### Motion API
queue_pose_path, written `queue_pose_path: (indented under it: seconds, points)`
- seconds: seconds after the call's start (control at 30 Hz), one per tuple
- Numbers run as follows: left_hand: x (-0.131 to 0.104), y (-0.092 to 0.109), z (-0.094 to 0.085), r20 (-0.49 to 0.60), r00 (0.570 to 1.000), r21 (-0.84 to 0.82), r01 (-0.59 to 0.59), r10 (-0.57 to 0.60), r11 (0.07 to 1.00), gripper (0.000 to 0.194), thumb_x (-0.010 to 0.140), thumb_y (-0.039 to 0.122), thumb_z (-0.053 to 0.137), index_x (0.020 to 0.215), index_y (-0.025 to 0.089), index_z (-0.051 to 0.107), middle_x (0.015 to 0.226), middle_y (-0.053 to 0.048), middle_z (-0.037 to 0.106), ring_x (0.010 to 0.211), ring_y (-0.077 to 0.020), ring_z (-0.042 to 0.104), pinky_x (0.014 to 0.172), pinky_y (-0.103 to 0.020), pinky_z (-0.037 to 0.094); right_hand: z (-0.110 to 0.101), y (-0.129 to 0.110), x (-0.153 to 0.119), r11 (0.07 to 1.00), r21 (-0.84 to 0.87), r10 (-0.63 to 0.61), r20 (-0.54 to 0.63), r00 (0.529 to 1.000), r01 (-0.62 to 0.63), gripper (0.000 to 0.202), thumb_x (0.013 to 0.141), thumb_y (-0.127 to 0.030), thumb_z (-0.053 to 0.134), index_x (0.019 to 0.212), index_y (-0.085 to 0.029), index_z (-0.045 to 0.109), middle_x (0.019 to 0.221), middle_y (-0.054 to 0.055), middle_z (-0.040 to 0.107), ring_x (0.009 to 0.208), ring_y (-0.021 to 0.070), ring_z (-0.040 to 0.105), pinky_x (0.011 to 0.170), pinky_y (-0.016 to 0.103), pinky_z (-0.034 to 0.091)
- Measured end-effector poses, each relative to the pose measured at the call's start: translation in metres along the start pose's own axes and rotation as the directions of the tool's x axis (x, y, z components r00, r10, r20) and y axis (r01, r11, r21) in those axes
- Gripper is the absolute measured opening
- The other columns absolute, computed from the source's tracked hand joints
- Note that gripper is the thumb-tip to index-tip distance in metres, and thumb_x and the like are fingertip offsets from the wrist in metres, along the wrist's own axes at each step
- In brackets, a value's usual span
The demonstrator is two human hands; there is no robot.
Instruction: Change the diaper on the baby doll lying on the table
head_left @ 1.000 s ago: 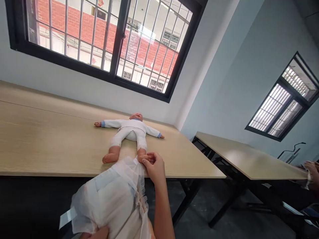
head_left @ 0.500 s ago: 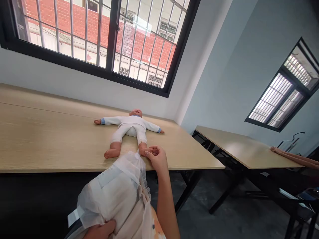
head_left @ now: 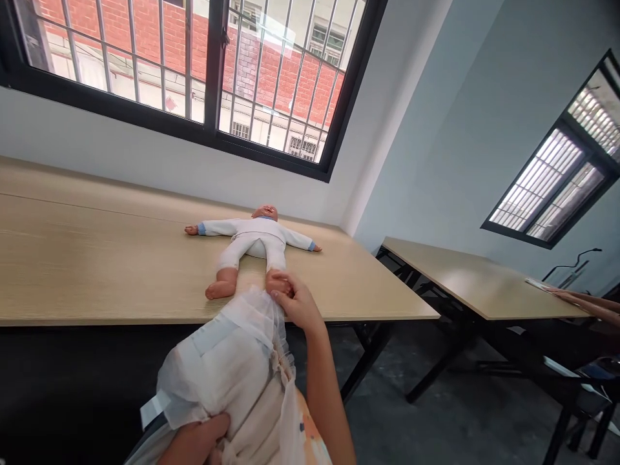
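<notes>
A baby doll (head_left: 259, 240) in a white suit with blue cuffs lies on its back on the wooden table, arms spread and feet toward me. My right hand (head_left: 301, 303) has its fingers closed around the doll's foot on the right, thumb below. Low in front of me, my left hand (head_left: 206, 433) grips a white diaper (head_left: 217, 368) with frilled edges, its fingers partly hidden in the folds. One pale tape tab (head_left: 151, 410) sticks out at the diaper's lower left. The diaper's upper end reaches the table edge between the doll's feet, close to my right hand.
The light wooden table (head_left: 97, 271) runs along the wall beneath a barred window (head_left: 213, 71). To the right, across a gap, stands a second table (head_left: 450, 278) with black legs. Another person's forearms (head_left: 581, 300) rest at its far right.
My right fingers have moved from beside the doll's foot to close around it. My left hand and the diaper have shifted slightly right and up. The view has tilted a little.
</notes>
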State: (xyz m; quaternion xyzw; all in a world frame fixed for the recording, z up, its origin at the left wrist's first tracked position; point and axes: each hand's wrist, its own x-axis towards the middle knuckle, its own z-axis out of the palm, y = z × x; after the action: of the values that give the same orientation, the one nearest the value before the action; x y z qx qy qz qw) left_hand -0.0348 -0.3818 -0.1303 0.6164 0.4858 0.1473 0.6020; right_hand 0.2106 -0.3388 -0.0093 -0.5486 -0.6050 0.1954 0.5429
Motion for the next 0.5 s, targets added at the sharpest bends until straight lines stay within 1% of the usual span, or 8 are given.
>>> queue_pose_path:
  seconds: [0.03,0.07,0.1,0.17,0.27,0.4,0.5]
  points:
    - [0.002,-0.001,0.001,-0.002,0.998,-0.047,0.057,-0.058,0.997,0.041,0.088,0.033,0.048,0.05,0.026,0.034,0.05,-0.002,0.056,0.061,-0.0255,0.066,0.063,-0.033,0.054,-0.003,0.003,0.003,0.993,0.115,0.035,-0.024,0.999,-0.032,0.037,0.083,-0.034,0.074,0.119,-0.023,0.07,0.098,0.001,0.072,0.084,0.0178,0.063,0.077,0.028,0.048]
    - [0.002,-0.003,0.001,-0.007,0.995,-0.09,0.098,-0.099,0.991,0.037,0.084,0.032,0.048,0.051,0.028,0.031,0.049,-0.002,0.056,0.062,-0.0259,0.065,0.063,-0.033,0.053,-0.006,0.007,0.005,0.972,0.226,0.079,-0.046,0.996,-0.067,0.038,0.082,-0.037,0.075,0.116,-0.022,0.069,0.089,0.0,0.07,0.076,0.0157,0.06,0.069,0.025,0.046]
    - [0.002,-0.003,0.001,-0.017,0.993,-0.115,0.114,-0.116,0.987,0.034,0.081,0.033,0.049,0.053,0.028,0.031,0.05,-0.002,0.056,0.062,-0.0262,0.064,0.064,-0.034,0.052,-0.01,0.01,0.007,0.941,0.322,0.126,-0.057,0.99,-0.101,0.04,0.081,-0.04,0.077,0.115,-0.021,0.067,0.083,-0.001,0.067,0.069,0.014,0.057,0.063,0.024,0.042]
    - [0.001,-0.004,0.001,-0.043,0.996,-0.114,0.072,-0.078,0.991,0.029,0.077,0.035,0.049,0.055,0.029,0.031,0.052,-0.002,0.057,0.064,-0.0263,0.062,0.064,-0.034,0.051,-0.015,0.013,0.009,0.881,0.451,0.192,-0.06,0.979,-0.145,0.045,0.078,-0.043,0.08,0.114,-0.021,0.066,0.078,-0.002,0.065,0.065,0.0125,0.055,0.057,0.022,0.037]
    - [0.002,-0.004,0.002,-0.056,0.998,-0.09,0.033,-0.038,0.995,0.026,0.074,0.037,0.047,0.057,0.029,0.029,0.052,-0.002,0.055,0.061,-0.0246,0.057,0.062,-0.033,0.049,-0.02,0.014,0.01,0.828,0.537,0.227,-0.061,0.972,-0.16,0.047,0.075,-0.042,0.085,0.112,-0.02,0.066,0.074,-0.002,0.064,0.065,0.0125,0.055,0.056,0.021,0.036]
    - [0.004,-0.002,0.002,-0.037,0.998,-0.105,0.041,-0.045,0.994,0.023,0.07,0.037,0.043,0.055,0.029,0.027,0.053,-0.001,0.047,0.055,-0.0207,0.048,0.058,-0.031,0.042,-0.023,0.013,0.01,0.775,0.609,0.274,-0.084,0.958,-0.168,0.05,0.069,-0.041,0.089,0.11,-0.02,0.067,0.075,-0.001,0.064,0.066,0.0121,0.056,0.055,0.02,0.037]
    - [0.001,0.006,0.002,-0.058,0.998,-0.1,0.0,-0.006,0.995,0.019,0.066,0.036,0.042,0.055,0.03,0.028,0.056,-0.001,0.046,0.059,-0.0213,0.048,0.061,-0.031,0.044,-0.024,0.014,0.011,0.749,0.639,0.289,-0.083,0.954,-0.172,0.052,0.067,-0.04,0.09,0.109,-0.02,0.066,0.077,-0.001,0.065,0.066,0.0115,0.057,0.054,0.019,0.037]
